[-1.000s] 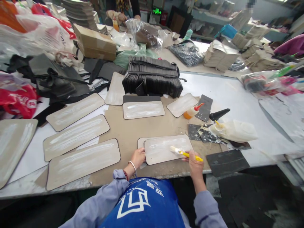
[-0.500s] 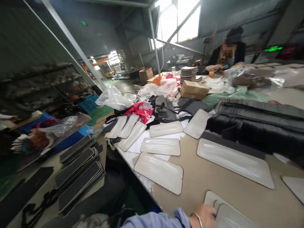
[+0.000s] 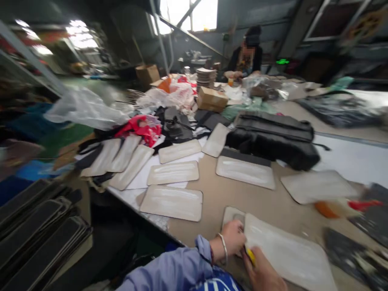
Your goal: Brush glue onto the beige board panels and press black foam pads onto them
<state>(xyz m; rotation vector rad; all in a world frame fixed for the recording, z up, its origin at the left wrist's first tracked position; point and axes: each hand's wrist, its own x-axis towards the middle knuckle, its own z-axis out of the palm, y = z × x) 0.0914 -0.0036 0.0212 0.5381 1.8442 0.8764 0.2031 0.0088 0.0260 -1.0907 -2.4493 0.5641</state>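
Both hands meet at the near left edge of a pale rounded panel [image 3: 287,248] whose face has a whitish, streaky sheen. My left hand [image 3: 233,237], with a bracelet at the wrist, is closed at that panel's edge. A smaller part of another pale panel [image 3: 230,214] shows behind its fingers. Close beside it, my right hand [image 3: 262,270] is wrapped round a small yellow-handled tool [image 3: 250,255]; its working end is hidden between the hands.
Several similar pale panels [image 3: 172,203] lie across the brown tabletop [image 3: 209,202]. A long black padded bundle [image 3: 273,139] lies behind them. Dark panel stacks [image 3: 45,234] are at lower left. An orange-and-red item [image 3: 333,208] lies at right. A co-worker [image 3: 247,52] sits across the table.
The view has turned to the right. My right hand has come into view with the yellow-handled tool, beside my left hand at the panel's edge.
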